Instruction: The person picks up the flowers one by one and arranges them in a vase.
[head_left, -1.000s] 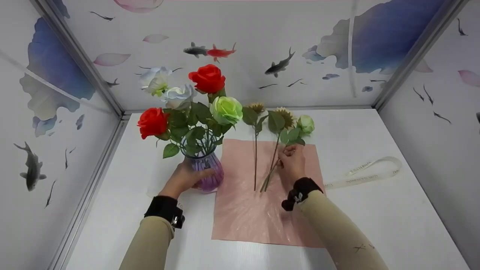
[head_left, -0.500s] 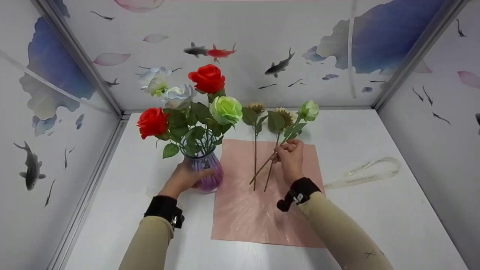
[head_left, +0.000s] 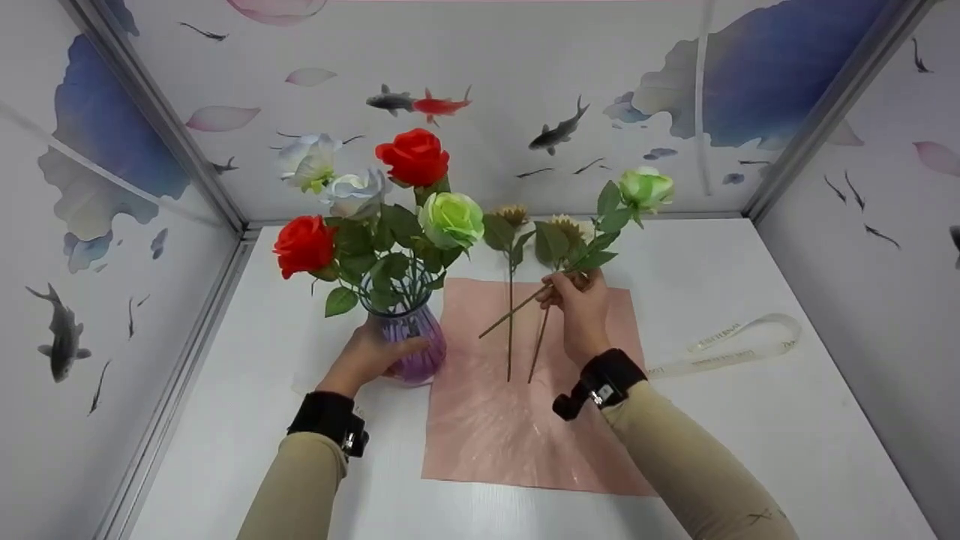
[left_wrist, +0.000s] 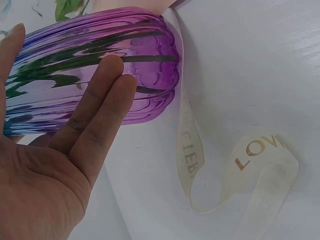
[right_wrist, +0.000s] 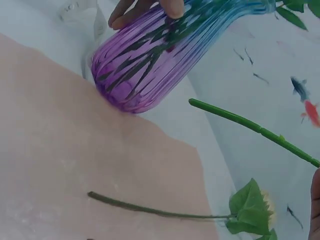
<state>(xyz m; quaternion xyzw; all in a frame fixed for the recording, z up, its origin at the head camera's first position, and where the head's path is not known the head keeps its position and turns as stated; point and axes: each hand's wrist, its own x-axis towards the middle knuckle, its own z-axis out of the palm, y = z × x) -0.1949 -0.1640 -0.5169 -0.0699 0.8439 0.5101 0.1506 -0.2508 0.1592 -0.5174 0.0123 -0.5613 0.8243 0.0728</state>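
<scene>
On the left of the head view my left hand (head_left: pixel 366 358) grips a ribbed glass vase (head_left: pixel 421 360), purple at the base and bluish at the neck. Red, white and green artificial roses stand in the vase, their dark stems showing through the glass in the left wrist view. My right hand (head_left: pixel 586 313) pinches the stem (right_wrist: pixel 250 124) of a pale green rose (head_left: pixel 645 189), held slanted with its bloom up to the right. Below it, two sunflowers lie face away: one sunflower (head_left: pixel 512 217) apart, the other (head_left: pixel 568 229) partly hidden behind the rose's leaves.
Pink wrapping paper (head_left: pixel 525 435) lies flat on the white table (head_left: pixel 750 450), beneath the sunflower stems. A cream lettered ribbon (head_left: pixel 720 361) loops out to the right; its other end (left_wrist: pixel 265 165) lies by the vase. Printed panels (head_left: pixel 495 45) enclose the table on three sides.
My right hand has lifted the green rose off the sunflower stems, its bloom moving up and right and its stem end swinging up and left. The left hand and vase stay put.
</scene>
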